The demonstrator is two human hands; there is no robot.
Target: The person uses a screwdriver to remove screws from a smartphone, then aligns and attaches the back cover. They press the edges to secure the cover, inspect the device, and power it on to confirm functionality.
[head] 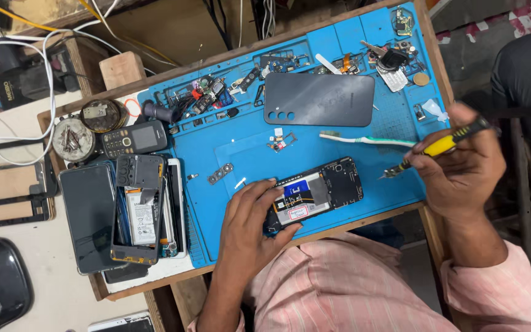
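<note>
My left hand (250,212) rests on the near end of an opened smartphone (324,190), pinning it to the blue repair mat (241,154). The phone's black inner frame, battery and flex cable are exposed. My right hand (462,163) is raised to the right of the phone and grips a yellow and black screwdriver (440,146), whose tip points left toward the phone. The phone's dark grey back cover (319,99) lies farther back on the mat. Between the cover and the phone lies a white and green toothbrush (367,141).
Small parts, screws and circuit boards fill the mat's rear tray slots (228,86). Left of the mat lie stacked phones and a loose battery (139,215), a keypad phone (133,139) and two round tins (87,126). White cables (26,92) run at the far left.
</note>
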